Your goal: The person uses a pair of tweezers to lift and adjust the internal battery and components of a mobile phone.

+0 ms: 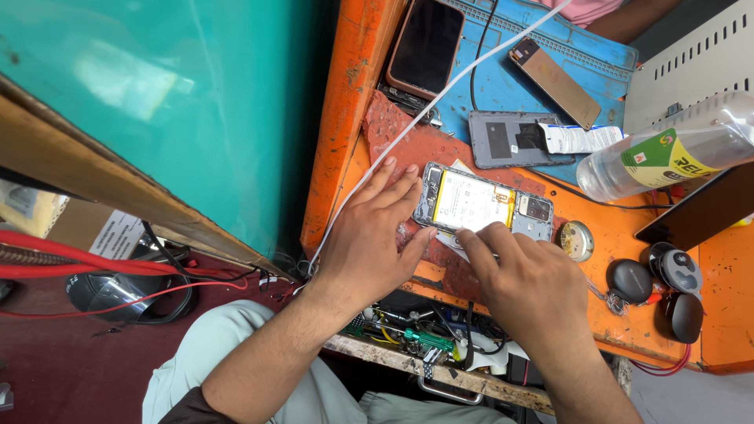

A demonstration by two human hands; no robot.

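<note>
An opened phone (483, 206) with its back off lies on the orange workbench (345, 118), showing a pale battery and circuit boards. My left hand (373, 235) rests flat beside its left end, thumb touching the lower left corner. My right hand (526, 279) is below the phone, with fingertips pressing on its lower edge near the middle. A white slip lies under the phone by my right fingers. Neither hand holds a tool.
A blue mat (503, 78) at the back carries a grey phone back cover (503, 140), a slim panel (554, 82), a white tube (577, 139). A dark phone (426, 47), clear bottle (667, 153), round earbud cases (664, 286), white cable (408, 129), open tool drawer (424, 345) surround it.
</note>
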